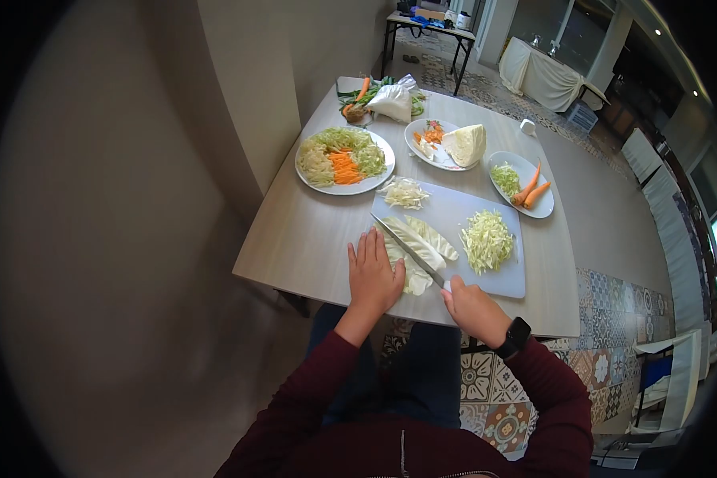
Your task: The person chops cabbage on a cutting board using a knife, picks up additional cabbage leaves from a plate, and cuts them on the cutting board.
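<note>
My right hand (473,309) is closed round the white handle of a knife (410,251). The blade lies slanted over pale green cabbage leaves (428,239) at the left part of the white cutting board (495,284). Flat over the leaves' left edge rests my left hand (374,273), its fingers stretched out beside the blade. One pile of shredded cabbage (487,240) sits on the board's right side, and a smaller pile (404,193) is at its upper left corner.
Behind the board stand a plate of shredded vegetables (302,170), a plate with a cabbage wedge (464,145) and an oval plate with carrots (531,191). A plastic bag (392,103) and vegetables lie at the table's far end. A wall (239,95) borders the left.
</note>
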Demonstrator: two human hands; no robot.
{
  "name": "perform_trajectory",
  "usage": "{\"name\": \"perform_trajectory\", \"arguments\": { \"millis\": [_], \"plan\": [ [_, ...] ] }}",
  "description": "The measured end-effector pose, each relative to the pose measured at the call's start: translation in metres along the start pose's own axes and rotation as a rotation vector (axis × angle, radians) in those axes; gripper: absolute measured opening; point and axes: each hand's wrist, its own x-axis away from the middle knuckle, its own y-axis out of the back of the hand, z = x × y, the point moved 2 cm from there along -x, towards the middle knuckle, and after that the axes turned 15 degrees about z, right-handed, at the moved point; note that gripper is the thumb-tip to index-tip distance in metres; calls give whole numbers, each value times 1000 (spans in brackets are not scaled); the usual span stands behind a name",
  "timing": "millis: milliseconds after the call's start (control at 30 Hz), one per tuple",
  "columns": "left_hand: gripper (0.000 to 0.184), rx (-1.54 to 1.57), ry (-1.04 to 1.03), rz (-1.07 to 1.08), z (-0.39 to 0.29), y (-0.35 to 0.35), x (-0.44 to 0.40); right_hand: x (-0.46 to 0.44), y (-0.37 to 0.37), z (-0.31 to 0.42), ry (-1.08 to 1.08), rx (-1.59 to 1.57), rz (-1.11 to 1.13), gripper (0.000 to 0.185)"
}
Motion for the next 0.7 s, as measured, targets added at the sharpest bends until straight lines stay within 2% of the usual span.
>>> {"name": "perform_trajectory", "arguments": {
  "millis": [233,533,700],
  "plan": [
    [68,7,-25,-23,1,-1,1,41,4,-1,-66,11,62,29],
    [66,6,-37,-25,0,2,3,-28,2,8,35,50,-39,30],
    [66,-6,-33,-33,3,-1,2,-36,8,15,-2,7,-15,32]
  ]
}}
